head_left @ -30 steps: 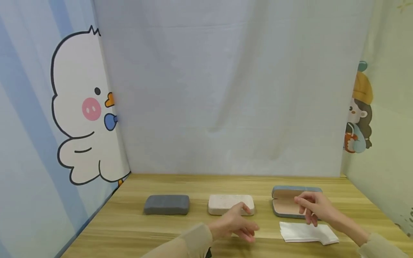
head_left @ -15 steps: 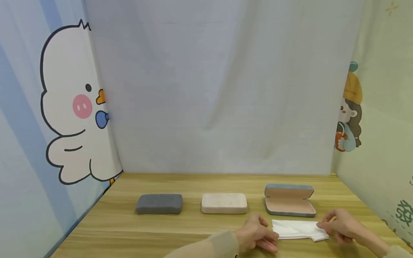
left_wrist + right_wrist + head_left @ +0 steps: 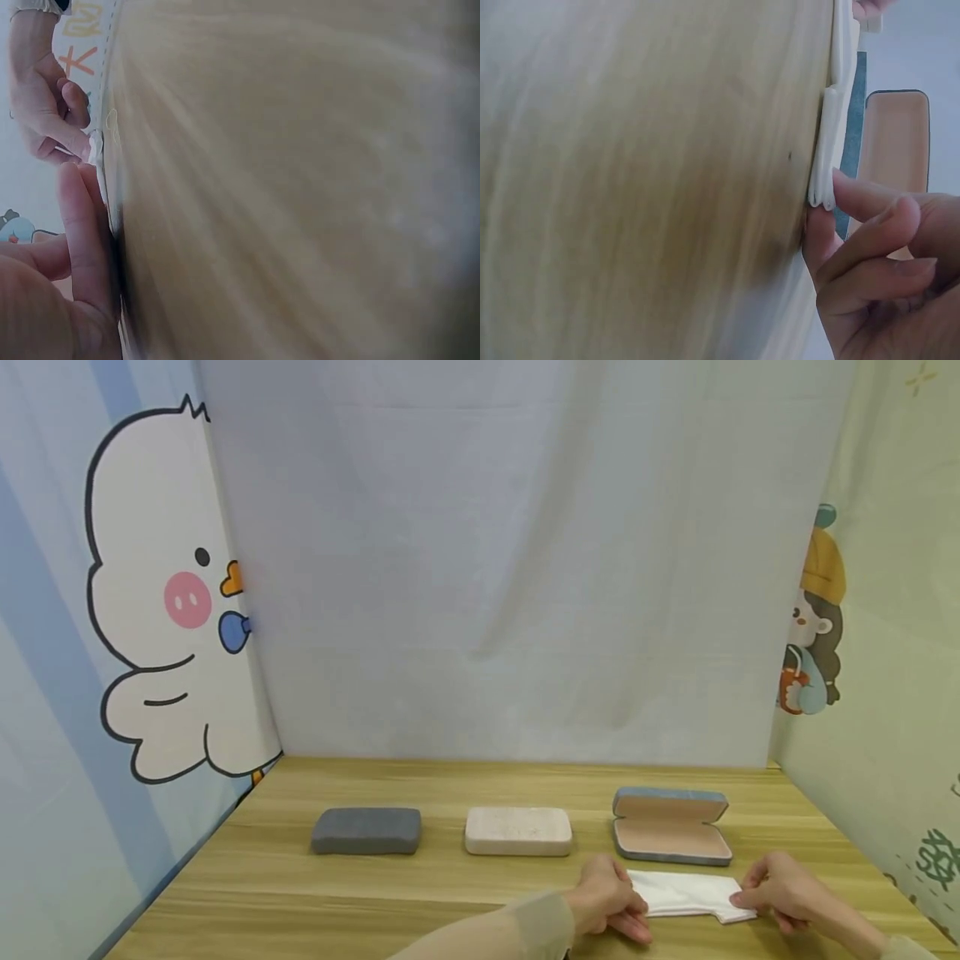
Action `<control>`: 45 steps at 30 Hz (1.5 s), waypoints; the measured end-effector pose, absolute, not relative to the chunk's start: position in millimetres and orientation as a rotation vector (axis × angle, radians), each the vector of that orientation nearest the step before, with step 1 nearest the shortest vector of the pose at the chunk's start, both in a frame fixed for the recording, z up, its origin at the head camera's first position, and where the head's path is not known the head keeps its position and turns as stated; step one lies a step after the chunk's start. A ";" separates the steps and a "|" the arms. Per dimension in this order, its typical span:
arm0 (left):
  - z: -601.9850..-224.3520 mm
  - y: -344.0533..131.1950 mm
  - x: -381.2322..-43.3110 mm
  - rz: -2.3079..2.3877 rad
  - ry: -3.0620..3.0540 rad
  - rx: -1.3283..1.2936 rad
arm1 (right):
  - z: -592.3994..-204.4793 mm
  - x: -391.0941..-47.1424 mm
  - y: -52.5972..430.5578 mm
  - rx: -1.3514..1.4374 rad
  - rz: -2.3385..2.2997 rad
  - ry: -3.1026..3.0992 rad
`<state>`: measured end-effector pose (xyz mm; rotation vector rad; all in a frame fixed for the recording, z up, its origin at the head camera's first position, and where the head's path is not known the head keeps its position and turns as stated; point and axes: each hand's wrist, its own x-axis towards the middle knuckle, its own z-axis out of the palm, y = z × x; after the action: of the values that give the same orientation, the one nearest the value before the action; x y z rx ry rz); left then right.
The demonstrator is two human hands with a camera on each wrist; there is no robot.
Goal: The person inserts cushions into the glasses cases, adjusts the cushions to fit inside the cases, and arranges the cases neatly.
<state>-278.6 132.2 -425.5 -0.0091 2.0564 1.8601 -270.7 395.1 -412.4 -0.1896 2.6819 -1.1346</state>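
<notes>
A folded white cloth [image 3: 682, 893] lies on the table in front of an open blue-grey glasses case [image 3: 671, 839] with a peach lining. My right hand [image 3: 791, 893] pinches the cloth's right end between thumb and fingers; the right wrist view shows the layered edge of the cloth [image 3: 825, 161] in that pinch. At the opposite end my left hand [image 3: 609, 897] holds the cloth's left edge, which its fingers partly hide. In the left wrist view, the fingers [image 3: 86, 232] of that hand lie low along the tabletop.
Left of the open case stand a closed cream glasses case [image 3: 517, 832] and a closed dark grey glasses case [image 3: 366, 832], in one row. A pale curtain [image 3: 510, 568] hangs behind the wooden table [image 3: 375, 910], with printed cloth walls at both sides.
Both hands have come down to the cloth, the left moving right and the right moving down from before the open case. They now hold its two ends. The head view has shifted slightly.
</notes>
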 end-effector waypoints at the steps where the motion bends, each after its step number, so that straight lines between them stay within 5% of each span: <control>1: -425.4 133.5 -278.5 1.847 2.074 -0.011 | -412.7 -270.4 395.0 -0.197 -1.136 2.685; 25: -409.2 126.8 -316.3 1.849 1.984 0.131 | -391.3 -290.9 403.0 -0.164 -1.289 2.527; 45: -407.9 147.0 -353.4 1.952 2.077 -0.002 | -392.4 -332.9 403.3 0.059 -1.271 2.708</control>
<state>-353.4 147.0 -407.9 -0.0023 2.0769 1.9523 -332.9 403.3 -392.4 0.0589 2.7078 -1.2713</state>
